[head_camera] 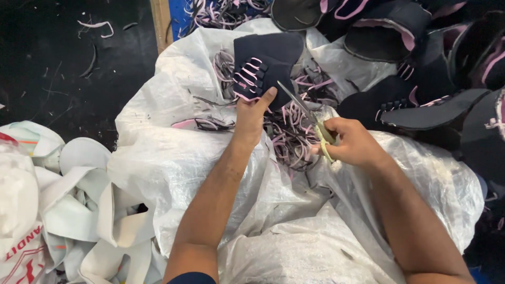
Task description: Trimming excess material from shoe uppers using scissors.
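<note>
Both hands extended forward, left hand (pixel 251 113) pinching, right hand (pixel 353 143) fist-curled.

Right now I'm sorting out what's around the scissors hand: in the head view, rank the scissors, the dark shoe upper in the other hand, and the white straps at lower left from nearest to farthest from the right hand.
1. Scissors: in the right hand itself.
2. Shoe upper: up and left, held by the left hand.
3. White straps: far lower left, beside the white sack.

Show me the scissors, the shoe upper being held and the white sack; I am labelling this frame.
scissors (pixel 302 108), head view, on the blades.
shoe upper (pixel 263 63), head view, on its dark panel.
white sack (pixel 168 158), head view, on bare plastic.
</note>
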